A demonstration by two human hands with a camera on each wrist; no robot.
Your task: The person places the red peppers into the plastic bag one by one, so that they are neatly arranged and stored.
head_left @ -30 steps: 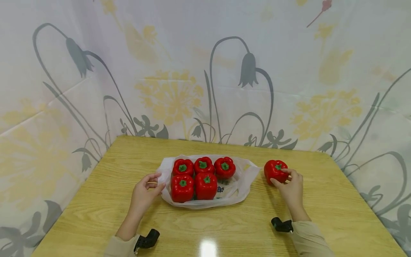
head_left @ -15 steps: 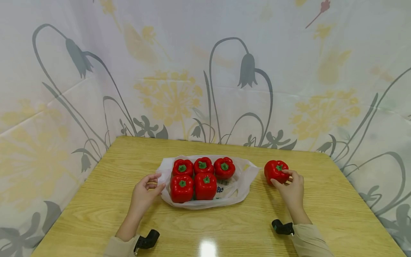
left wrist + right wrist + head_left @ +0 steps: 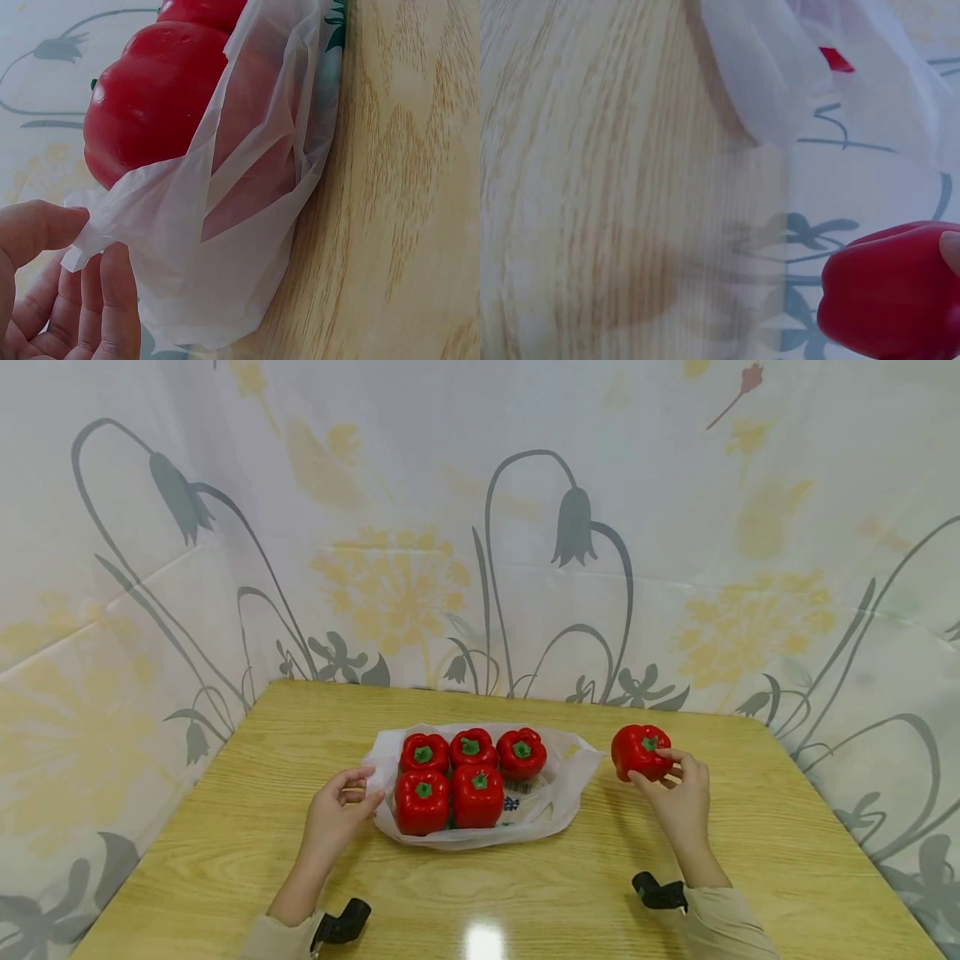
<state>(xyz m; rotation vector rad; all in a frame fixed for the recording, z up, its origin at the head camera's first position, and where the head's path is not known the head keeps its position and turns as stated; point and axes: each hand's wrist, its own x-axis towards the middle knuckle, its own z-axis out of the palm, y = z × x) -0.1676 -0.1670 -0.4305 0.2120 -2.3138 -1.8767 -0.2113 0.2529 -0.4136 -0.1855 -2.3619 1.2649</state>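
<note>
My right hand [image 3: 682, 793] holds a red bell pepper [image 3: 636, 752] with a green stem between thumb and fingers, raised over the table on the right. In the right wrist view this bell pepper [image 3: 892, 296] fills the lower right corner, one fingertip on it. A white plastic bag [image 3: 566, 785] lies open in the middle, with several red bell peppers [image 3: 478, 797] upright in its left and centre part. At the bag's left end my left hand [image 3: 337, 814] pinches the edge. The left wrist view has the thumb and fingers gripping the thin plastic bag [image 3: 176, 217].
The wooden table [image 3: 525, 893] spreads under everything and ends at a flower-printed curtain [image 3: 420, 527] behind and at both sides. Black wrist cameras [image 3: 343, 922] sit on both wrists. Bare bag bottom with print shows right of the peppers.
The bell pepper in my right hand has risen off the table and shifted slightly left. My left hand keeps its pinch on the bag edge.
</note>
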